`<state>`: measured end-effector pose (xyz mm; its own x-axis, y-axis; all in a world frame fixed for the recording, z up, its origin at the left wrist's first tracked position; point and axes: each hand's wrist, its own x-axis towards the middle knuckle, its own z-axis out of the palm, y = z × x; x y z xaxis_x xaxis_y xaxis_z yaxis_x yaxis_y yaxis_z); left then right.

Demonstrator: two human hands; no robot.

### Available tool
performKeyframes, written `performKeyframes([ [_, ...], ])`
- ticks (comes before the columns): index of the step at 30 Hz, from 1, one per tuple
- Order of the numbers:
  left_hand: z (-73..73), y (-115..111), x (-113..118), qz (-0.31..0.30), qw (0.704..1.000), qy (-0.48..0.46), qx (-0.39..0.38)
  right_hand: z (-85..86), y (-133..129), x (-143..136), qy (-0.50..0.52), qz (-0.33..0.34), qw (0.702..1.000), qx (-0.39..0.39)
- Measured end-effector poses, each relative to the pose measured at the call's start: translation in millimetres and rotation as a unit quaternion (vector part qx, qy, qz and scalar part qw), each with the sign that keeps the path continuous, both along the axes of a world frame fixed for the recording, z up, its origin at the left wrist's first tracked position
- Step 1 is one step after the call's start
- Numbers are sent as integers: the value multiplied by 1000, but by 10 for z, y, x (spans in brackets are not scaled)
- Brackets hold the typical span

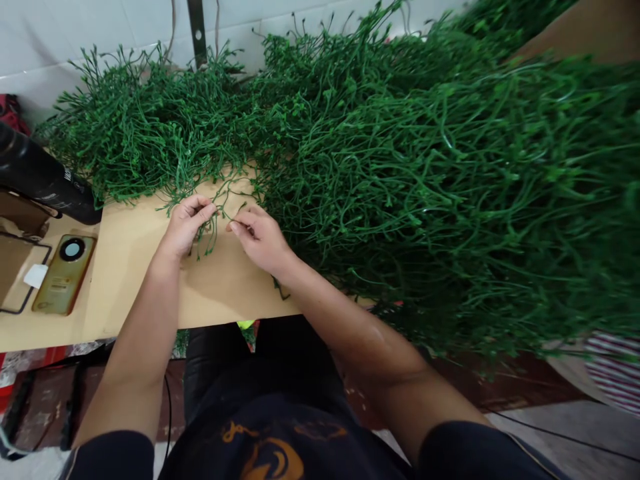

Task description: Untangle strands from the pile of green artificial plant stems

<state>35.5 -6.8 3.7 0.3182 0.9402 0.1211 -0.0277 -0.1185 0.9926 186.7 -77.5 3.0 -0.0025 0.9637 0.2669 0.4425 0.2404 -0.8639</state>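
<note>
Over the tan board [135, 267], both of my hands hold thin green plastic plant stems [211, 237]. My left hand [187, 223] is closed, with thumb and fingers pinching a few of them; some ends hang below it. To its right, my right hand [263, 240] pinches a stem between thumb and forefinger. The fingertips of the two hands are a short way apart, with stem strands running between them. Beyond both hands spreads a left heap of green plastic stems [155, 133], and a larger heap [425, 180] fills the right side.
At the left lie a black bottle [45, 173], a phone [65, 277] with a round camera, and an open cardboard box [15, 267]. The board's front edge runs just above my lap. A white tiled wall [100, 27] stands behind the heaps.
</note>
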Motion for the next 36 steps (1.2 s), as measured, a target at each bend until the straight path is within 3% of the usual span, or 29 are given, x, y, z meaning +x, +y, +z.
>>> performKeyframes([
  [8,8,65,54,84,996,5,-14,29,-16,-13,-18,43,994,96],
  [13,47,75,84,111,990,3,-93,61,-3,-29,-13,49,994,95],
  [17,58,82,45,79,990,-2,-116,121,14,-31,59,51,992,97],
  [20,45,75,29,31,994,-10,-105,175,18,-42,105,93,986,94],
  [22,35,67,42,30,995,-16,-94,179,18,-56,106,126,983,79],
  [30,-14,74,132,97,993,30,-57,124,-56,-109,17,130,988,79],
  [34,-48,175,-43,243,968,0,-63,311,-247,-160,-19,216,970,110],
  [36,-43,192,-152,273,960,-36,-60,415,-320,-163,-37,265,955,130],
])
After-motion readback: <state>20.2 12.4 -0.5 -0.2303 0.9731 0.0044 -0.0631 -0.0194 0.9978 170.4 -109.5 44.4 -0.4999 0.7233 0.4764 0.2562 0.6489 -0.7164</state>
